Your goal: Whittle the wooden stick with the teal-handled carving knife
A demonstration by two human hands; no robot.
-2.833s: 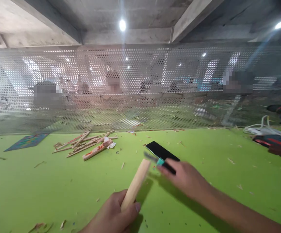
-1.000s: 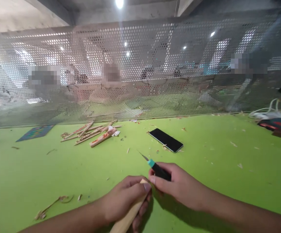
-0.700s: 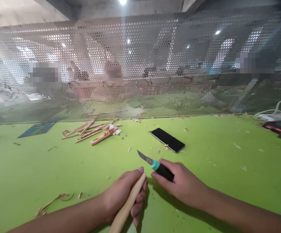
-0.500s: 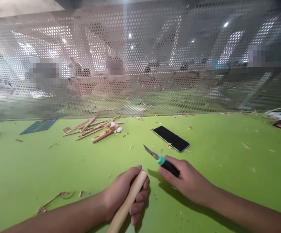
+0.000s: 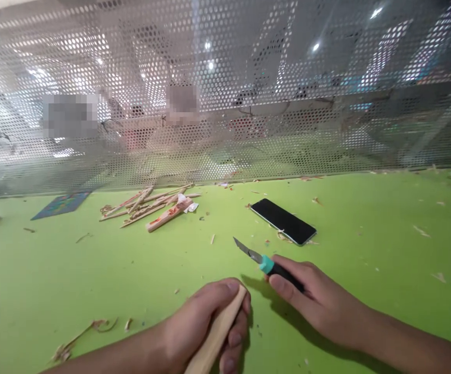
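My left hand is wrapped round a pale wooden stick, whose far end shows by the thumb while the near end runs out of the bottom of the view. To its right, my right hand grips a carving knife by its black handle with a turquoise collar. The knife's pointed blade is directed forward and left, apart from the wood. Beyond that hand, a black smartphone lies flat on the green table.
A pile of thin wooden sticks lies at the back left, with a red-stained wooden piece beside it. A patterned blue card rests farther left. Curled shavings lie near my left forearm. A perforated metal screen borders the table.
Both hands, with the wooden stick and the knife, appear slightly lower and farther right. The stick's flat face now shows more. The camera view has shifted a little.
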